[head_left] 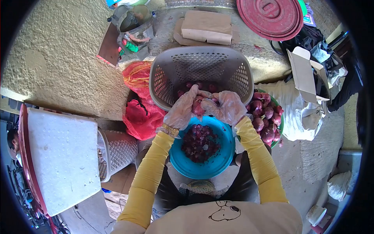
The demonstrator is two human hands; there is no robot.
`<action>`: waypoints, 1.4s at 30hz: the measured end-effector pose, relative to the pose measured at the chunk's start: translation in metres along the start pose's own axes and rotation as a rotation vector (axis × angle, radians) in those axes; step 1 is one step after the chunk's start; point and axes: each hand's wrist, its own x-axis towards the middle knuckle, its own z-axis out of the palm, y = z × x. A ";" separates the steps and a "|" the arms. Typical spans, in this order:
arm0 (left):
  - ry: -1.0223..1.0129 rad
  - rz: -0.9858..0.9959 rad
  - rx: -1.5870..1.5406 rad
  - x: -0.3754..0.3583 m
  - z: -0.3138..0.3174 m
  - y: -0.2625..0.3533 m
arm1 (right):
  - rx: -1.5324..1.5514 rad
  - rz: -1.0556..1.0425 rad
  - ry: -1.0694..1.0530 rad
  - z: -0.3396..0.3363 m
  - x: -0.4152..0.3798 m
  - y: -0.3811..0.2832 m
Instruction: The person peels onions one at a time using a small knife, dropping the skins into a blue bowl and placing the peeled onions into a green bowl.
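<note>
Both hands wear clear plastic gloves and meet above the near rim of a grey perforated basket (198, 58). My left hand (182, 111) has its fingers wrapped round a red onion (198, 106). My right hand (230, 107) is closed at the onion's right side, with something small and dark red at its fingertips that I cannot make out. Below the hands, a blue basin (202, 167) holds dark red onion skins and scraps (199, 144). More onions (212, 87) lie at the bottom of the grey basket. Right of the basin, a green-rimmed container is heaped with red onions (267, 117).
A red mesh sack (144, 117) lies left of the basket. Farther left are a light perforated basket (120, 152) and a white foam board (62, 156). Cardboard (206, 25) and a red lid (270, 17) lie beyond; a white sack (296, 113) is at right.
</note>
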 end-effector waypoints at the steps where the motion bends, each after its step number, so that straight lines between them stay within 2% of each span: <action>1: -0.003 -0.002 0.024 0.000 0.001 0.001 | 0.000 0.000 0.000 0.001 0.000 0.004; 10: 0.042 -0.012 0.030 0.001 0.004 -0.004 | -0.060 0.003 -0.077 0.005 0.000 0.014; 15: 0.074 -0.006 -0.011 0.003 0.002 -0.002 | -0.263 -0.039 -0.128 -0.003 0.002 0.008; 18: 0.075 -0.010 0.012 0.004 -0.004 -0.007 | -0.157 0.013 -0.131 -0.018 0.001 -0.013; 21: 0.055 -0.035 0.002 0.003 -0.003 -0.007 | -0.054 0.051 -0.126 -0.020 -0.002 -0.014; 25: 0.053 -0.013 0.028 0.001 0.003 -0.001 | -0.067 0.067 -0.157 -0.016 0.000 -0.011; 27: 0.046 -0.012 0.032 0.001 0.003 -0.001 | 0.046 0.052 -0.135 -0.014 -0.001 -0.012; 31: 0.025 -0.025 0.036 0.001 -0.005 -0.004 | -0.054 0.068 -0.164 -0.014 0.000 -0.012; 35: -0.028 -0.015 0.070 0.000 -0.003 0.000 | -0.169 0.033 -0.156 -0.003 0.001 0.008; 40: -0.001 -0.016 0.035 0.003 -0.007 -0.007 | -0.313 -0.013 -0.117 0.005 0.000 0.018; 42: 0.022 0.002 -0.017 0.005 -0.008 -0.010 | -0.308 -0.144 -0.039 0.010 -0.002 0.020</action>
